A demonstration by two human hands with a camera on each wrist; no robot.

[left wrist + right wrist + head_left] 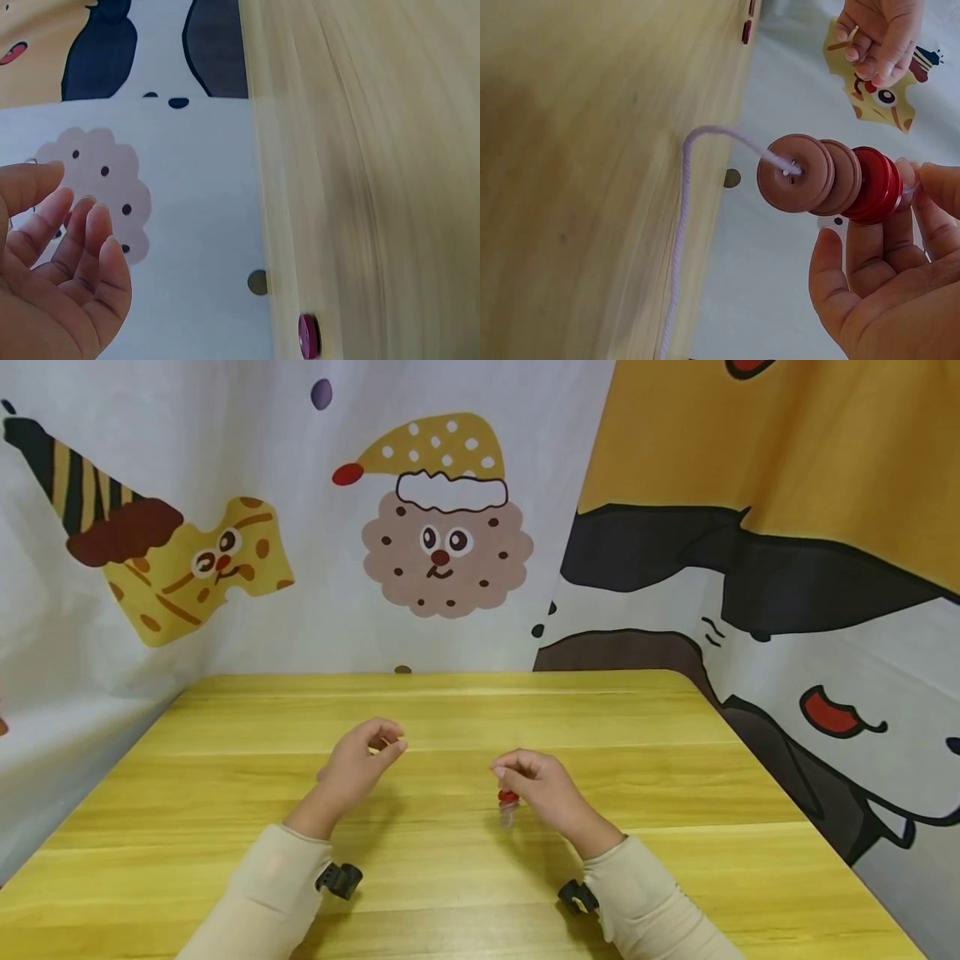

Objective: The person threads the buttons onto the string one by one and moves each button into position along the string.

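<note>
The work seems to be handling buttons strung on yarn, and the pinch matters most. The grip of the right hand point(538, 787), right of centre in the head view, is grasping the yarn point(679, 225) between thumb and fingertips, just beside the red buttons point(874, 184). Two brown buttons point(795, 193) sit left of them in the right wrist view, faces roughly parallel, and the yarn leaves the outer one, arches and drops toward the lower left of the frame.

The left hand point(358, 767), left of centre in the head view, has a released grip: fingers loosely bent, nothing visible between them. A dark red button point(307, 336) lies on the surface point(450, 885), near the bottom of the left wrist view.

To do this well, hold the pinch firm, since a slackened one could let the stack slide off that end. The left hand is best placed to steady the dangling yarn or square up the discs. Draw the yarn gently, so that the buttons do not jam or tilt.
</note>
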